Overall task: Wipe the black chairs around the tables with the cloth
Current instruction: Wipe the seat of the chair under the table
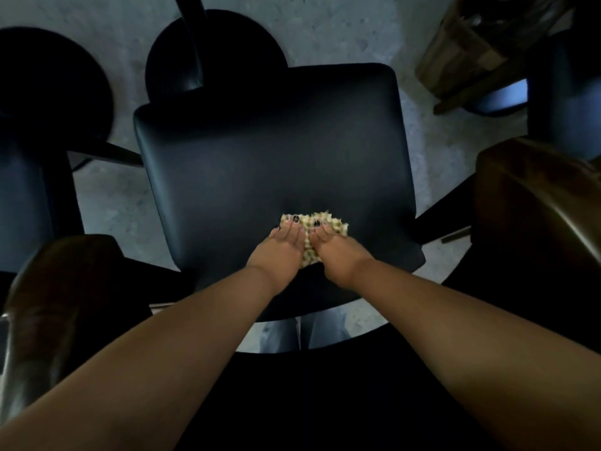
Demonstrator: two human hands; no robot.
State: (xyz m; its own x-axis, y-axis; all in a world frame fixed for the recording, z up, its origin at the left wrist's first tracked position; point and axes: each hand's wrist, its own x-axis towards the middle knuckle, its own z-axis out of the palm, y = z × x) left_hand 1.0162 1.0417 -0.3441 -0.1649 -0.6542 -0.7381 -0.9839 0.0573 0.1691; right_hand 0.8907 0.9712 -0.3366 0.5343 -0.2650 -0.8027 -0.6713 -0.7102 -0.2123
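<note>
I pressed the cloth (313, 231) flat on the chair (260, 151) seat, left hand (282, 247) and right hand (335, 252) side by side, fingers straight.

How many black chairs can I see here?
3: one black chair under the cloth, a second at left, a third at right. Others may lie outside the view.

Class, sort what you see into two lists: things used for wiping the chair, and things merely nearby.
In use:
cloth
black chair seat
left hand
right hand

Nearby:
round table base
brown chair backs
wooden crate
</note>
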